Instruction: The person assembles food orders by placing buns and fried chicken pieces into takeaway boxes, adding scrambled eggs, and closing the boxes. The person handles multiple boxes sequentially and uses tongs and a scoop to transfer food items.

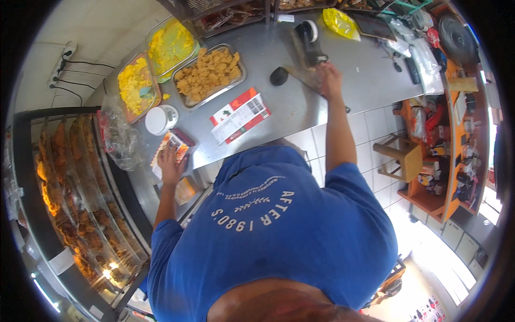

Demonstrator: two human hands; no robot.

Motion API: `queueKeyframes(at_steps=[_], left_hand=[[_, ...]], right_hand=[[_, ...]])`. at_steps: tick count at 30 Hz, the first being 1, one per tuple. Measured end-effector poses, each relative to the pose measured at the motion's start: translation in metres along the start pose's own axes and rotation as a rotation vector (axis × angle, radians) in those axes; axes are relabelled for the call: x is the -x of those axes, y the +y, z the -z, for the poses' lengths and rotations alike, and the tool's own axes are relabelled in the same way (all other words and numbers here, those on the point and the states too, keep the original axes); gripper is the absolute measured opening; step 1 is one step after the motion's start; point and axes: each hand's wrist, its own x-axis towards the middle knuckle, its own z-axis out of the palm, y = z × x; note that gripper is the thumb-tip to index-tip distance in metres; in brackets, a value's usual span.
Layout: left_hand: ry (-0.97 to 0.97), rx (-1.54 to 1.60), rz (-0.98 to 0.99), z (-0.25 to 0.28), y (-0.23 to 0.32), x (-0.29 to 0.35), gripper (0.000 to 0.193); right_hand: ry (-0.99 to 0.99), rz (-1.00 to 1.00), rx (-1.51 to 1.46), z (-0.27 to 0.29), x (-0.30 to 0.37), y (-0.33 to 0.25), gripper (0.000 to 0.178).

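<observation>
On the left, my left hand (170,163) rests over a small red, orange and white printed carton (182,138) at the counter's near edge, its fingers wrapped round it. My right hand (330,80) is stretched out to the right. Its curled fingers meet the near end of a black tape dispenser (306,47) with a white roll; whether tape is between them is too small to tell. Between my hands lies a flat red and white printed carton (240,115) with a white slip on it. A black round object (279,76) sits left of the dispenser.
A metal tray of fried pieces (208,75) and two containers of yellow food (170,45) stand at the back left. A white scale (161,119) and crumpled plastic bag (120,134) are near my left hand. A glass food cabinet (80,198) stands left, a wooden stool (399,158) right.
</observation>
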Motion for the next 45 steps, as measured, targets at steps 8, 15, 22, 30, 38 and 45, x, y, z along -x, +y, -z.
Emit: queueKeyframes(at_steps=[8, 15, 22, 30, 38, 45], left_hand=[[0.110, 0.096, -0.049, 0.007, -0.010, -0.011, 0.036], [0.223, 0.278, 0.089, 0.007, -0.007, -0.016, 0.044], [0.224, 0.372, 0.121, 0.004, -0.014, -0.014, 0.051], [0.200, 0.200, -0.030, 0.006, -0.015, -0.012, 0.037], [0.234, 0.262, -0.016, 0.003, -0.016, -0.010, 0.035], [0.241, 0.236, -0.042, 0.005, -0.016, -0.014, 0.035]], right_hand=[[0.453, 0.504, 0.760, -0.022, 0.033, -0.005, 0.019], [-0.582, 0.176, 0.420, -0.218, 0.199, -0.004, 0.037], [-1.295, -0.064, 0.735, -0.313, 0.240, 0.101, 0.037], [-1.422, -0.152, 0.799, -0.320, 0.215, 0.160, 0.014], [-1.186, -0.482, 0.586, -0.301, 0.231, 0.167, 0.008], [-0.953, -0.303, 1.004, -0.294, 0.245, 0.174, 0.017]])
